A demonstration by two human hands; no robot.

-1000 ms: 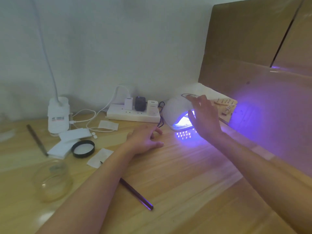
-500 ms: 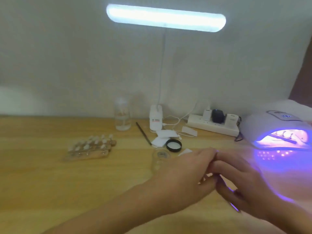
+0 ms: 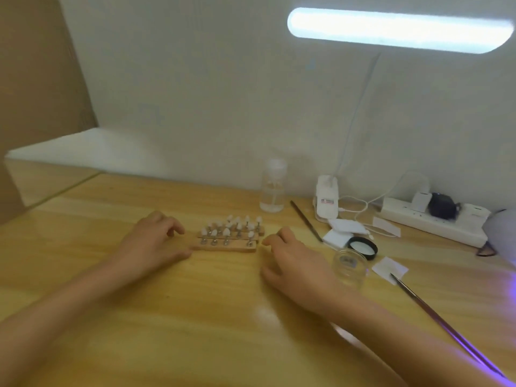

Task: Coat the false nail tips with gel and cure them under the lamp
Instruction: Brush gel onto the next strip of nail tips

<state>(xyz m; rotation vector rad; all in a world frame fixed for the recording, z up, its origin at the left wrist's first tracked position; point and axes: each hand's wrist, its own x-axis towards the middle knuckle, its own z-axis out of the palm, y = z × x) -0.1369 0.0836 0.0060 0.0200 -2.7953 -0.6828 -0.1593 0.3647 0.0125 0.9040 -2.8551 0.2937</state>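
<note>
Two wooden holder strips [image 3: 226,245] lie mid-table, carrying several white false nail tips [image 3: 237,223] on metal stands. My left hand [image 3: 150,244] rests on the table at the strips' left end, thumb close to the front strip, fingers loosely curled. My right hand [image 3: 296,265] sits at their right end, fingertips just short of the wood, holding nothing. A clear gel jar [image 3: 350,268] stands right of my right hand, with its black lid [image 3: 363,247] behind it. A long brush [image 3: 446,322] lies to the right. The white curing lamp [image 3: 502,227] shows only at the right edge.
A clear bottle [image 3: 273,188], a second brush [image 3: 305,220], the desk lamp base [image 3: 326,201] and white pads [image 3: 344,229] stand behind. A power strip [image 3: 435,219] with plugs runs along the wall. The lit lamp bar [image 3: 399,30] hangs overhead. Purple glow falls at the lower right.
The view has swung left, away from the glowing curing lamp. My hands parted from each other and moved left to either end of the strips of nail tips.
</note>
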